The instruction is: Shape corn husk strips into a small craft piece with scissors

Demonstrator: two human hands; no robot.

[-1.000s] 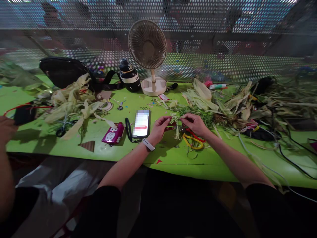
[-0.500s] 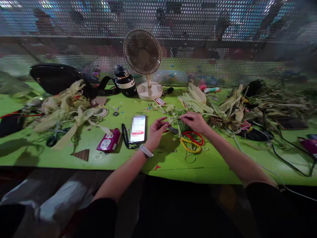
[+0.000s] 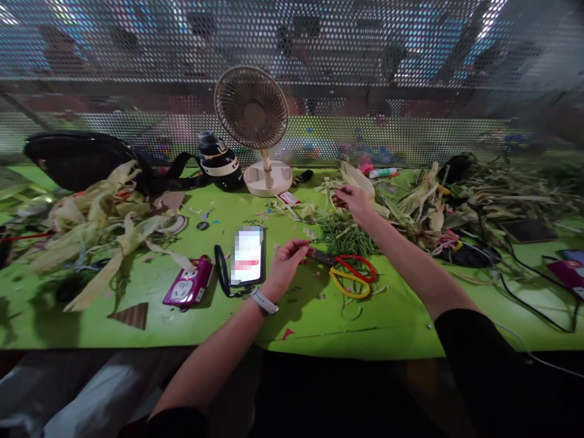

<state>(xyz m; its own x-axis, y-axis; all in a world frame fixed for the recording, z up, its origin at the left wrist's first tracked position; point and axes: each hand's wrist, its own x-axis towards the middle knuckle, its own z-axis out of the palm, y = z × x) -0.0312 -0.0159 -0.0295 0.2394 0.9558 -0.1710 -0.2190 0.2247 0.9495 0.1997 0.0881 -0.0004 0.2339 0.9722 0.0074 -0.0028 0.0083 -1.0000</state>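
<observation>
My left hand point(image 3: 286, 263) hovers over the green table point(image 3: 301, 304), fingers curled in a pinch right beside the scissors' blade; what it pinches is too small to make out. My right hand point(image 3: 353, 201) is stretched farther back, fingers pinched on a pale corn husk strip at the pile of husks point(image 3: 365, 179). Red-handled and yellow-handled scissors point(image 3: 349, 274) lie between my arms, next to a heap of green shreds point(image 3: 344, 234). A phone point(image 3: 247, 255) lies just left of my left hand.
A small desk fan point(image 3: 255, 121) stands at the back with a black bottle point(image 3: 218, 159) beside it. Husk piles cover the left point(image 3: 95, 225) and right point(image 3: 479, 194) of the table. A pink power strip point(image 3: 188, 284) lies near the phone. Cables run along the right edge.
My right hand has moved back from the middle to the husk pile. My left hand let go of the husk piece and dropped toward the scissors. The view shifted right.
</observation>
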